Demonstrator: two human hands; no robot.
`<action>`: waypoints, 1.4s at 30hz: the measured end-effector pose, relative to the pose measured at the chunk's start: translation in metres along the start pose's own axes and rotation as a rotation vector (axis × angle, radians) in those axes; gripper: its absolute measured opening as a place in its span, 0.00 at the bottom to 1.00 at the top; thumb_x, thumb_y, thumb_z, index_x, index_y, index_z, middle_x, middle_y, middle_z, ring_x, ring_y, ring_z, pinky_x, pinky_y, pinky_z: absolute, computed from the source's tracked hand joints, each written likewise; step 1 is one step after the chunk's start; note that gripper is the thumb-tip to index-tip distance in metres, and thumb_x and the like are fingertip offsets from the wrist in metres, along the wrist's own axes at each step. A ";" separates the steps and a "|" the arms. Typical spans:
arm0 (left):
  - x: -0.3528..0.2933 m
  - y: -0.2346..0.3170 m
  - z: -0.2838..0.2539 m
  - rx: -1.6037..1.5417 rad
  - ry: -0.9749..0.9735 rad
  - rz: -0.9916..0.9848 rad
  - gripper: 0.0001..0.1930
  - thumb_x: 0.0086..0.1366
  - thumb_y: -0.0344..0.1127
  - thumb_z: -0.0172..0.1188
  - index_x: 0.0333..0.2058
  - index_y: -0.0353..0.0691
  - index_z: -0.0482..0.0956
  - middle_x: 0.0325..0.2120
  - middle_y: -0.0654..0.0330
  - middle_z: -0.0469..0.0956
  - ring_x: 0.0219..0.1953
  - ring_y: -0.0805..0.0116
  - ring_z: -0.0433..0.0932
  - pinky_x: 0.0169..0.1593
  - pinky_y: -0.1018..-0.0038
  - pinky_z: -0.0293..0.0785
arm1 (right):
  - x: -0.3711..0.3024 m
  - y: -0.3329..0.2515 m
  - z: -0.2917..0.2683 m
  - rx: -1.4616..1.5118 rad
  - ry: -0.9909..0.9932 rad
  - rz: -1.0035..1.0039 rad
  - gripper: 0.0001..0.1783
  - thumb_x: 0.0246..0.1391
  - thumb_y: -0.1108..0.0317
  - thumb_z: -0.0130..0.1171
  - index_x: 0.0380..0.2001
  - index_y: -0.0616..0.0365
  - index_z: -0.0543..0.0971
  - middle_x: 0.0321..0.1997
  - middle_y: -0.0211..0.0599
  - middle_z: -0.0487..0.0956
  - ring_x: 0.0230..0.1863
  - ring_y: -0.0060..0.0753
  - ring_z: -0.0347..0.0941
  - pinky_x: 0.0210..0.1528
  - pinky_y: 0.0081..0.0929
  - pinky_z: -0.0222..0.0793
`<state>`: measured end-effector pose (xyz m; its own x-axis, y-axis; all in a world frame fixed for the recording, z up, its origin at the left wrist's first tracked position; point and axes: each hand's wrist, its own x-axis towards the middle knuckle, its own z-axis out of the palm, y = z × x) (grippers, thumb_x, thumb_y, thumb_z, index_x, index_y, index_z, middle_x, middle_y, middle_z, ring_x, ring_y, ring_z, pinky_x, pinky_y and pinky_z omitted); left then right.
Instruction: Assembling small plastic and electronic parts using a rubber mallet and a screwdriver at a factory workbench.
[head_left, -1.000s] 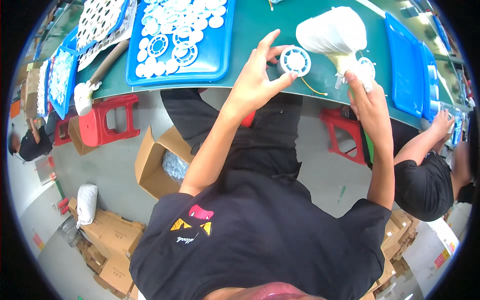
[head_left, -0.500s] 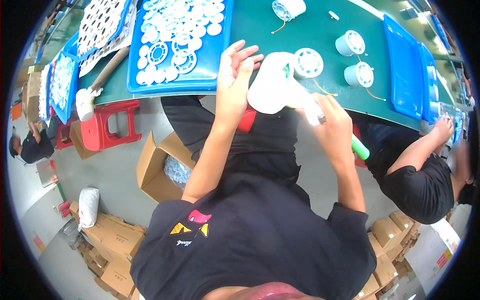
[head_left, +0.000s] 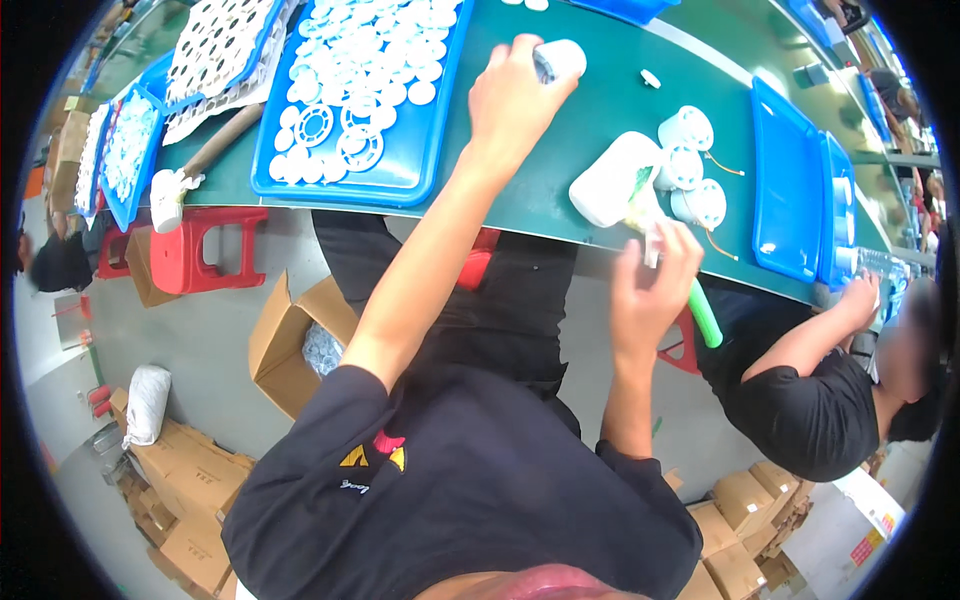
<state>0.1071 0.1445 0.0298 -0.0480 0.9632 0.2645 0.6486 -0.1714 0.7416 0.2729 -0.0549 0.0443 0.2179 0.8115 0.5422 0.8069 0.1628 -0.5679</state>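
At the far middle of the green table, my left hand (head_left: pixel 512 95) has its fingers closed around the side of a white cylindrical part (head_left: pixel 566 62). My right hand (head_left: pixel 655 280) is at the table's near edge, thumb and fingers apart, next to the wrapped handle of a mallet. The mallet's large white head (head_left: pixel 612 180) rests on the table, and its green handle end (head_left: pixel 705 318) sticks out past the edge. Close beyond the head stand three white round parts: one (head_left: pixel 687 128) at the back, one (head_left: pixel 680 168) in the middle and one (head_left: pixel 700 203) in front, some with thin wires.
A blue tray (head_left: pixel 405 190) of white discs and rings lies left. Another blue tray (head_left: pixel 785 185) lies right, near a seated co-worker (head_left: pixel 800 390). A second mallet-like tool (head_left: pixel 220 135) lies far left. Below are a red stool (head_left: pixel 205 250) and an open carton (head_left: pixel 285 345).
My left hand has reached forward and taken hold of the far white part. The mallet has moved right, down beside the other parts, and my right hand's fingers have loosened from its handle.
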 end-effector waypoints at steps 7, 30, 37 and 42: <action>-0.056 0.001 -0.067 -0.130 -0.244 0.001 0.24 0.79 0.51 0.49 0.49 0.34 0.81 0.32 0.42 0.84 0.37 0.45 0.85 0.44 0.59 0.79 | 0.032 -0.067 0.090 0.381 -0.268 -0.023 0.40 0.58 0.79 0.66 0.73 0.59 0.64 0.72 0.61 0.62 0.44 0.55 0.81 0.47 0.42 0.82; -0.097 -0.018 -0.050 -0.493 -0.135 0.122 0.34 0.59 0.40 0.77 0.59 0.34 0.73 0.52 0.47 0.78 0.53 0.53 0.80 0.58 0.63 0.75 | 0.127 -0.033 0.080 0.076 -0.483 -0.161 0.08 0.64 0.68 0.63 0.36 0.62 0.80 0.31 0.50 0.83 0.35 0.55 0.82 0.37 0.44 0.75; -0.099 -0.022 -0.038 -0.384 -0.095 0.201 0.30 0.60 0.42 0.76 0.59 0.43 0.78 0.48 0.52 0.74 0.50 0.54 0.78 0.54 0.64 0.77 | 0.146 -0.028 0.076 0.051 -0.691 0.063 0.10 0.64 0.66 0.61 0.38 0.64 0.83 0.26 0.44 0.84 0.26 0.40 0.83 0.33 0.37 0.76; -0.098 -0.023 -0.042 -0.410 -0.137 0.153 0.30 0.58 0.42 0.78 0.58 0.44 0.80 0.48 0.51 0.72 0.50 0.53 0.76 0.54 0.64 0.76 | 0.154 -0.035 0.069 -0.069 -0.751 0.011 0.11 0.64 0.64 0.59 0.38 0.62 0.84 0.26 0.44 0.84 0.27 0.45 0.82 0.33 0.38 0.76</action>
<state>0.0649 0.0455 0.0132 0.1443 0.9341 0.3265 0.2851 -0.3552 0.8902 0.2397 0.1030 0.1048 -0.1870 0.9813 -0.0456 0.8446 0.1368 -0.5177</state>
